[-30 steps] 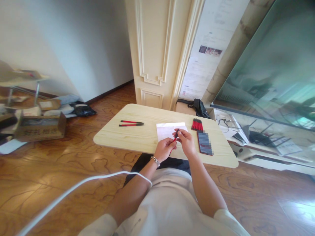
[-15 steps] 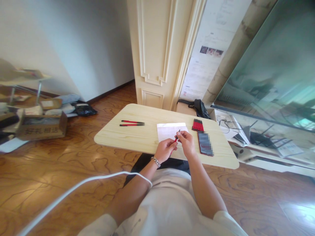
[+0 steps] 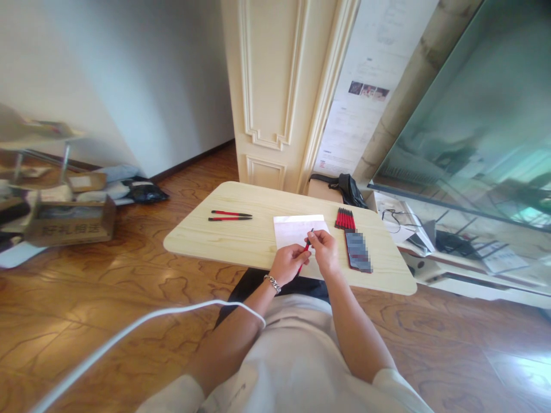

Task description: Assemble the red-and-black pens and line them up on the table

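Note:
Over the front part of a white paper sheet [image 3: 293,227], a red and black pen [image 3: 307,246] is held between my two hands. My left hand [image 3: 289,264] is closed around the pen's red barrel, and its lower end pokes out below the fingers. The fingers of my right hand [image 3: 323,249] pinch the black upper end. Two more red and black pens [image 3: 231,215] lie side by side on the left of the table. A tight row of several such pens [image 3: 345,218] lies to the right of the paper.
The light wood table [image 3: 258,198] has rounded corners. A phone [image 3: 359,251], blurred out, lies near its right front. A black bag [image 3: 352,190] rests behind the table. A white cable [image 3: 172,312] crosses over my left arm. A cardboard box [image 3: 71,223] stands on the floor at left.
My hands stay over the paper with the same pen. More of its red barrel shows between and below the fingers now. The pens on the table have not moved.

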The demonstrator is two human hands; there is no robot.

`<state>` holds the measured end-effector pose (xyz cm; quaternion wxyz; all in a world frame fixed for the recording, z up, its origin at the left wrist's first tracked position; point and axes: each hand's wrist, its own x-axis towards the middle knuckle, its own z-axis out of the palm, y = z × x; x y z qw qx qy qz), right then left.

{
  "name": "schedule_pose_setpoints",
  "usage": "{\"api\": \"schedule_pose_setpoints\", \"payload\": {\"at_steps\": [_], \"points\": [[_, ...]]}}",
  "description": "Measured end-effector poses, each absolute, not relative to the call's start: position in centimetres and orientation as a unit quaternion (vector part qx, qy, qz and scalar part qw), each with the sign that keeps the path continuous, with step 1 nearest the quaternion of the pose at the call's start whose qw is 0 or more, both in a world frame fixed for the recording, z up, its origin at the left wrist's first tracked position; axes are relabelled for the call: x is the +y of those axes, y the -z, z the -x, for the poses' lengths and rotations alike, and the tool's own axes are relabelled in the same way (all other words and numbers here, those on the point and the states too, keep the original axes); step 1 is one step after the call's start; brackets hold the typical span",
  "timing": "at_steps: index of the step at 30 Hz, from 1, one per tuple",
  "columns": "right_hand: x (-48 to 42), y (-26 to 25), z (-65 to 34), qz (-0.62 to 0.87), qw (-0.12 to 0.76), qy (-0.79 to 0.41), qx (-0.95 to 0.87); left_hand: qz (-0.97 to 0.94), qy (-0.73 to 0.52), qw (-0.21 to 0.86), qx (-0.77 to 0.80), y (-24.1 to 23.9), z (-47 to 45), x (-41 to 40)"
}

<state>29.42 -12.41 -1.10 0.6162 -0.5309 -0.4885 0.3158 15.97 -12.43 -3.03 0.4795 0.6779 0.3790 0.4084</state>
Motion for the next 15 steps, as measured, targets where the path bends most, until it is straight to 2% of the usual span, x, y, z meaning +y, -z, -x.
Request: {"api": "schedule_pose_setpoints", "payload": {"at_steps": [3,10,15], "points": [[-12.8,1.1,-29.3,0.527,0.612,-0.334,-0.487,-0.656,-0.437,0.496,0.364,3.0,-16.1,-12.3],[-15.5,2.2,-29.5,0.497,0.59,-0.397,-0.498,-0.496,-0.595,0.567,0.28,2.3,-16.1,-12.2],[-16.6,2.7,-28.1,0.398,0.696,-0.473,-0.365,-0.466,-0.592,0.599,0.273,1.9,-17.0,-12.6]]}}
